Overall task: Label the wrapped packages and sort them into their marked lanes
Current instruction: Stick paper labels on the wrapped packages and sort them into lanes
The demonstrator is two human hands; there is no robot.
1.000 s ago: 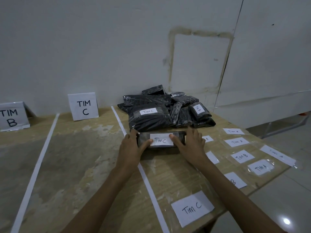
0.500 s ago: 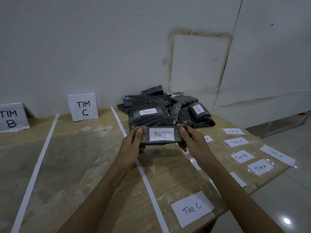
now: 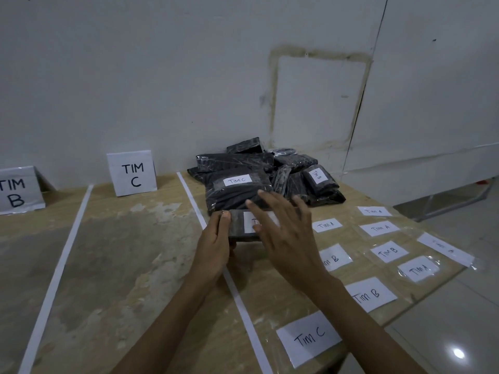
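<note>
Package [image 3: 238,225] sits at frame centre, just right of the white tape line [image 3: 237,298], with its long axis running left to right. My left hand [image 3: 214,247] grips its left end with fingers curled round it; the right hand [image 3: 286,238] hovers over the label, fingers spread and holding nothing. The TIM C sign [image 3: 132,172] stands to the upper left, so I judge the left hand, being nearer, should carry the package across the line.
</note>
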